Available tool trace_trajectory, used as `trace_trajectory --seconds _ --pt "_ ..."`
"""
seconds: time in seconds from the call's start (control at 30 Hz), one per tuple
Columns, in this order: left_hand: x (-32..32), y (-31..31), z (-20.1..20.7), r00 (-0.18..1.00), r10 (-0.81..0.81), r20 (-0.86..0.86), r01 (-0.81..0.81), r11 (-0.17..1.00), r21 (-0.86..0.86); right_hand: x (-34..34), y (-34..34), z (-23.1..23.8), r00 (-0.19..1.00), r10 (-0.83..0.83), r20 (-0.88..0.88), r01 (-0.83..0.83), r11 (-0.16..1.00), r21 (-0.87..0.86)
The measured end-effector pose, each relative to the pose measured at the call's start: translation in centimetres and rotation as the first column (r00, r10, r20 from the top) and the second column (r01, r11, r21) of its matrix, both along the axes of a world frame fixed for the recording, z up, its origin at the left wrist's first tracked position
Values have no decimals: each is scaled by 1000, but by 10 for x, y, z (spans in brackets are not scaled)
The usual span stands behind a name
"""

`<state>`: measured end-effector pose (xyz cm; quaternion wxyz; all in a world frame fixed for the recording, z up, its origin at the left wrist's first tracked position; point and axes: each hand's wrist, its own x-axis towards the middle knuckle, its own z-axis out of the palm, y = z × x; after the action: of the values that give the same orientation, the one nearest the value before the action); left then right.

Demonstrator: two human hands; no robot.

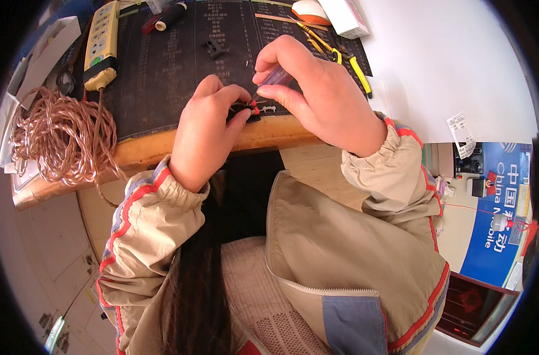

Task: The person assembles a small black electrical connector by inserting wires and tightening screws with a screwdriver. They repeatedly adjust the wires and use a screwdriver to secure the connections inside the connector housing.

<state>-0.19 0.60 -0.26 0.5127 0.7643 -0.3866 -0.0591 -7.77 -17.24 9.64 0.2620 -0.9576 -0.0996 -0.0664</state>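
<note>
Although small, a black-and-red part (255, 110).

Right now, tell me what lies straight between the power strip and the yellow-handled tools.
In the head view, a small black part and a tiny pale piece lie on the dark mat; the right hand covers some of the stretch.

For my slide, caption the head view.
Left hand holds a small red-and-black part; right hand, a purple-handled tool.
</note>
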Motion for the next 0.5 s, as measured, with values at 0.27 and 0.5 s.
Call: trace_trajectory --seconds 0.27,0.5 --pt "2 5 8 996 -40 -82 42 999 30 -1 -9 -6 999 -12 32 10 997 83" --pt "-2 0 6 994 16 -104 -16 1000 0 -4 -13 -2 997 41 64 -46 996 82"
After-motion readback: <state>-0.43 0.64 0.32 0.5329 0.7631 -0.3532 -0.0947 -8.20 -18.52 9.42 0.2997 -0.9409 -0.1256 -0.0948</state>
